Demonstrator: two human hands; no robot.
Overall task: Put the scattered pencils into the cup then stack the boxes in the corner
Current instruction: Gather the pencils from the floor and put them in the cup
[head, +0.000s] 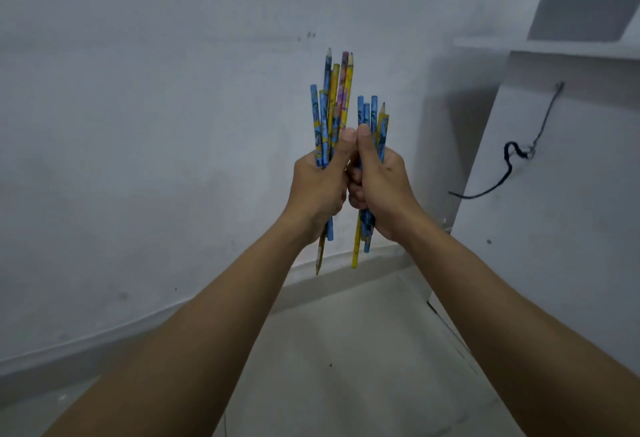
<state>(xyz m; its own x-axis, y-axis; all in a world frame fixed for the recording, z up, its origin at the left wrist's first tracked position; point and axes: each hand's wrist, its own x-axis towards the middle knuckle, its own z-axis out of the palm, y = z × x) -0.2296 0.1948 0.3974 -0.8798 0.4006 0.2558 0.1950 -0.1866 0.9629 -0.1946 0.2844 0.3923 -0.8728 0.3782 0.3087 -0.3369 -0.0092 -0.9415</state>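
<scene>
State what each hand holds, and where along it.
Left hand grips one bundle of pencils around mid-length; right hand grips a second bundle likewise.

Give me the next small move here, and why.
Probably merge the two bundles into one hand. The left hand grips one upright bundle of pencils, the right hand a second bundle, thumbs touching. Both hands are full and raised before the wall; no cup shows, so a free hand would help.
</scene>
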